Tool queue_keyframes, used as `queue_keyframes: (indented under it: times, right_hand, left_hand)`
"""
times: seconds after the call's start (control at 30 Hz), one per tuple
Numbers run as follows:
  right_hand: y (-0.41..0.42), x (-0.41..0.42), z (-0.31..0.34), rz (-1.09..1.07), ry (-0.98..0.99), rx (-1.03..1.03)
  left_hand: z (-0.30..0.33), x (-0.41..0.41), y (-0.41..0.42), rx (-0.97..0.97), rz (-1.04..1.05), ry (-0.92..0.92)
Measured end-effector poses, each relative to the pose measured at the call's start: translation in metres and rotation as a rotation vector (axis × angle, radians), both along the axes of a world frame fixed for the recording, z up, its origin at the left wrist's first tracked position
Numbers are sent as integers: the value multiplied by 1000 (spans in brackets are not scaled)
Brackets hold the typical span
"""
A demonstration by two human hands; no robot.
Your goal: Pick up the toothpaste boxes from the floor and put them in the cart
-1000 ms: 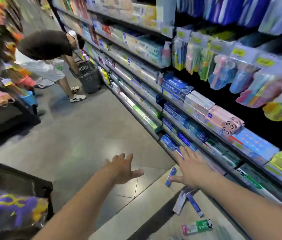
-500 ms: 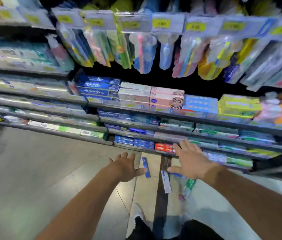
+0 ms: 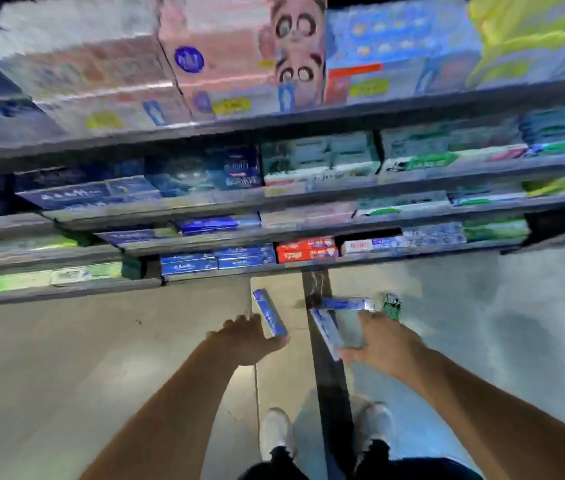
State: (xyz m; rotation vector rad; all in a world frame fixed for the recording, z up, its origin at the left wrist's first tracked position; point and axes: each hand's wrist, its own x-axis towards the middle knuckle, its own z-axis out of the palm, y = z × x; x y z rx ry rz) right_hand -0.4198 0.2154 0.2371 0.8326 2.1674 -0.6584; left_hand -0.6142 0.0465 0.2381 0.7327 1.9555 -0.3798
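Several toothpaste boxes lie on the floor at the foot of the shelves. My left hand wraps the near end of a blue toothpaste box, fingers on its left, thumb beneath its end. A blue-and-white box lies tilted on a dark floor strip, and my right hand hovers beside it, fingers spread, thumb tip touching its near end. Just beyond lie another blue box and a green box. The cart is out of view.
Stocked shelves full of toothpaste boxes rise directly ahead, the lowest ledge just beyond my hands. My two white shoes stand below. Grey tiled floor spreads left and right. The picture is motion-blurred.
I have turned from the aisle to face the shelves and bent low. Both hands came down to the boxes; the left closed on the blue box and the right reached the blue-and-white one.
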Motion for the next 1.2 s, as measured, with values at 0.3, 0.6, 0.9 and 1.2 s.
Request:
queue_keyframes:
  times: [0.3, 0.6, 0.9, 1.2]
  right_hand:
    - [-6, -11, -287, -59, -52, 142]
    - [-35, -33, -423, -235, -40, 182]
    - [-26, -45, -435, -315, -11, -65]
    - [6, -54, -355, -479, 205, -471]
  left_hand:
    - [-284, -42, -2, -4, -37, 50]
    - [-391, -70, -18, 38, -11, -22]
    - [-374, -65, -16, 42, 63, -103]
    - [-412, -38, 20, 178, 925, -100]
